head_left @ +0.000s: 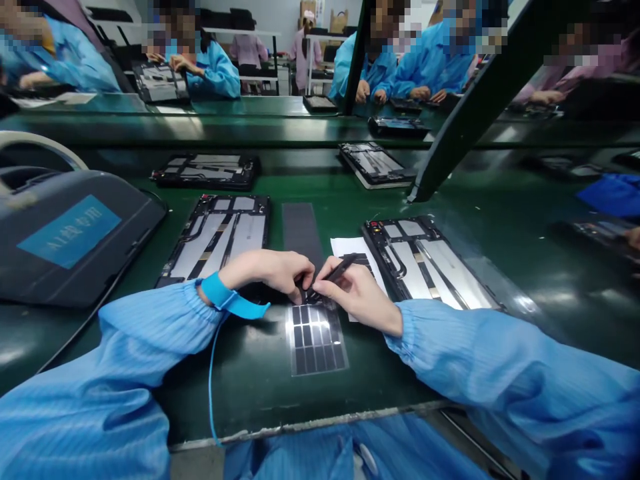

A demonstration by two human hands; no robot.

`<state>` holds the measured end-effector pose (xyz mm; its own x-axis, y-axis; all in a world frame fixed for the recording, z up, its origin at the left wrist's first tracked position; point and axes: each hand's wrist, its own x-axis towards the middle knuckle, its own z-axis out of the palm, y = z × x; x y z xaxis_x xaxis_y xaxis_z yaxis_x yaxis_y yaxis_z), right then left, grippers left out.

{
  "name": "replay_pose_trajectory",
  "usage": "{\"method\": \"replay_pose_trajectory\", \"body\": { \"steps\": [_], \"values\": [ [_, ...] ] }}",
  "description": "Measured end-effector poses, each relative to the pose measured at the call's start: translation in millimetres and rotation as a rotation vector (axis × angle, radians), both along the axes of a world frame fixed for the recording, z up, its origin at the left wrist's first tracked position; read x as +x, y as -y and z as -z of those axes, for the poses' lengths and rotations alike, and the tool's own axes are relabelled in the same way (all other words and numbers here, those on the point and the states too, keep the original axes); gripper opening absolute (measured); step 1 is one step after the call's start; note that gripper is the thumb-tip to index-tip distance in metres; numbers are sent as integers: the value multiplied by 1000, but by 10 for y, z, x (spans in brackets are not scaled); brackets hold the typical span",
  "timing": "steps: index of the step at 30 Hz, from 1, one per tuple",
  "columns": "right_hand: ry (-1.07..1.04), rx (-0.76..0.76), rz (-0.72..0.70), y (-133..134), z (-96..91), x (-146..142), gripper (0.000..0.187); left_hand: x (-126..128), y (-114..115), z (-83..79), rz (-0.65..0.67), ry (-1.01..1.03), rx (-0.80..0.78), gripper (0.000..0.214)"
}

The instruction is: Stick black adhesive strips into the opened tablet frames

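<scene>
My right hand [361, 293] is closed round a black pen-like tool [344, 268], its tip down by my left fingertips. My left hand [275, 272], a blue wrist strap [225, 298] at its wrist, has its fingers curled and pinched over some small dark piece I cannot make out. Under both hands lies a clear sheet of black rectangular stickers [320, 353]. A dark strip sheet [301, 230] extends beyond them. Partly beneath my right hand is a white sheet with black pieces [367, 253]. Opened tablets lie to the left [213, 233] and right [425, 260].
A grey tape-dispenser-shaped machine [90, 233] with a blue label stands at the left. Further opened tablets [207, 171] [375, 165] lie on the green bench farther back. A dark slanted post [470, 107] rises at the right. Co-workers in blue sleeves [220, 70] sit across the bench.
</scene>
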<state>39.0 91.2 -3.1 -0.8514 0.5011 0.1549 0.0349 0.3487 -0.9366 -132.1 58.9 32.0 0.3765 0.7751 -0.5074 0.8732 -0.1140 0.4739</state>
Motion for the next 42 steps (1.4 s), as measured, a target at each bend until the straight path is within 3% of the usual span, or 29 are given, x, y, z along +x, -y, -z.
{"method": "replay_pose_trajectory", "body": {
  "steps": [9, 13, 16, 18, 21, 24, 26, 30, 36, 42],
  "values": [
    [-19, -81, -13, 21, 42, -37, 21, -13, -23, 40, -8, 42, -13, 24],
    [-115, -121, 84, -42, -225, 58, 26, -66, -10, 47, -9, 30, -12, 15],
    [-124, 13, 231, -290, -481, 321, 26, -31, 8, -4, -9, -6, 22, 10],
    [-56, 106, 309, -513, -531, 538, 26, 97, 13, -35, -32, 5, 128, 12],
    [94, 46, 298, -806, -391, 757, 28, 440, 1, 14, -107, 138, 408, 11],
    [169, -164, 250, -956, -184, 768, 26, 789, -51, 200, -108, 289, 645, 7],
    [182, -224, 244, -980, -103, 717, 23, 929, -100, 348, -83, 356, 717, 12],
    [208, -161, 298, -965, -54, 656, 22, 981, -149, 523, -93, 419, 724, 17],
    [195, -1, 371, -1000, 35, 669, 24, 955, -115, 543, -98, 427, 702, 19],
    [196, 15, 370, -1009, 49, 666, 21, 959, -110, 554, -79, 417, 704, 19]
  ]
}}
